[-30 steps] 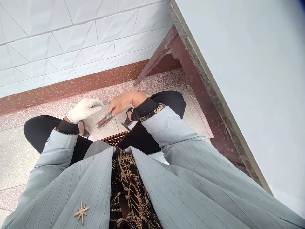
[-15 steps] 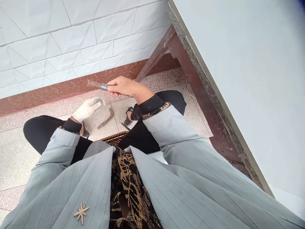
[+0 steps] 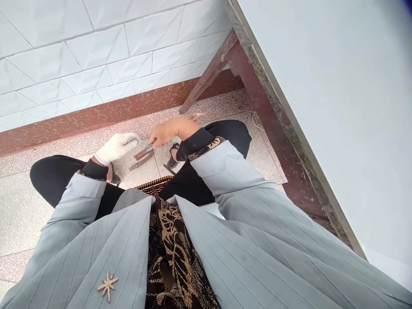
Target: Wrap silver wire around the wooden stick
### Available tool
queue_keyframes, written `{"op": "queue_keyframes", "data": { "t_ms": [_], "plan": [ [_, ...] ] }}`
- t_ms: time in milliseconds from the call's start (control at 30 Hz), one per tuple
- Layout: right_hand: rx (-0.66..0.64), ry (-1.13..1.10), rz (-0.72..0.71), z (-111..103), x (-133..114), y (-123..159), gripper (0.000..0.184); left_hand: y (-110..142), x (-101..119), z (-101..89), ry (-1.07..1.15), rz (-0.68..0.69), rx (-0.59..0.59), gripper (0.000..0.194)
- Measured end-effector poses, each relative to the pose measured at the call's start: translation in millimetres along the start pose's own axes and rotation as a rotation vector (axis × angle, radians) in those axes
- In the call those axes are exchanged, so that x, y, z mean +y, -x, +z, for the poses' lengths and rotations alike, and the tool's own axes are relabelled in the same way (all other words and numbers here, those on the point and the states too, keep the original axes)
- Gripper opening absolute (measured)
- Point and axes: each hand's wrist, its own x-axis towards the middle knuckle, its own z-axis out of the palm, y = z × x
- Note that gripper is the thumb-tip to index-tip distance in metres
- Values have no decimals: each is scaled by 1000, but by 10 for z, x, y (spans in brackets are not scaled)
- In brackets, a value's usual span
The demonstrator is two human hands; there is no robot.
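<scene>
My right hand point(image 3: 169, 132), bare, is closed around a brown wooden handle point(image 3: 141, 153) bound with silvery wire. The handle's end points down to the left, and the rest of the tool is hidden by the hand. A pinkish tip point(image 3: 196, 116) shows past my wrist; I cannot tell whether it belongs to the tool. My left hand point(image 3: 117, 147) wears a white glove, its fingers curled together; what they hold, if anything, is hidden. On the floor below the handle lies a curved brown stick point(image 3: 137, 165) with a wire-bound end, partly overlapped in view.
A woven basket rim point(image 3: 154, 185) shows between my legs. The tiled wall point(image 3: 96, 64) with its brown skirting point(image 3: 80, 116) runs ahead. On the right stand a white tabletop point(image 3: 328, 107) and its reddish-brown frame point(image 3: 254, 90). My dark shoe point(image 3: 174, 156) rests on the speckled floor.
My right hand has turned and lowered, swinging the wire-bound handle from pointing left to pointing down-left, over the curved stick. The gloved left hand has stayed nearly in place.
</scene>
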Motion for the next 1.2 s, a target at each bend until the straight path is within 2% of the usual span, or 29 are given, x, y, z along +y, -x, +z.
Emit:
{"op": "queue_keyframes", "data": {
  "t_ms": [67, 133, 200, 267, 367, 500, 700, 833, 933, 1000, 1067, 1133, 1167, 1200],
  "plan": [
    [-71, -114, -151, -4, 19, 29, 16, -5, -33, 4, 68, 16, 26, 36],
    [-17, -255, -317, -23, 62, 86, 13, -10, -91, 20, 185, 26, 81, 33],
    [186, -409, -448, -44, 109, 143, 15, -19, -156, 50, 322, 6, 151, 33],
    [442, -563, -512, -61, 143, 168, 24, -32, -206, 91, 433, -16, 181, 34],
    [701, -714, -476, -74, 156, 127, 36, -46, -215, 135, 440, -15, 142, 33],
    [789, -690, -248, -78, 124, 32, 31, -36, -136, 122, 225, 14, 48, 33],
    [736, -328, 58, -92, 103, 23, 17, -9, -92, 77, 81, 36, -8, 35],
    [600, -57, 93, -68, 99, 5, 16, 10, -71, 56, 35, 25, -12, 36],
    [369, 52, 49, -6, 58, -56, 16, 19, -30, 24, -2, 29, -5, 34],
    [169, 25, -11, 35, 28, -88, 17, 19, -16, 2, -15, 21, 6, 33],
    [-10, -67, -140, 51, 16, -81, 14, 15, -31, -7, 14, 9, 33, 31],
    [-57, -182, -313, 35, 30, -22, 13, 6, -79, 9, 114, 3, 71, 30],
    [-22, -242, -398, 19, 44, 22, 13, 0, -111, 29, 189, 2, 95, 30],
    [70, -281, -454, 0, 60, 70, 12, -7, -142, 56, 276, -1, 124, 31]
  ]
}}
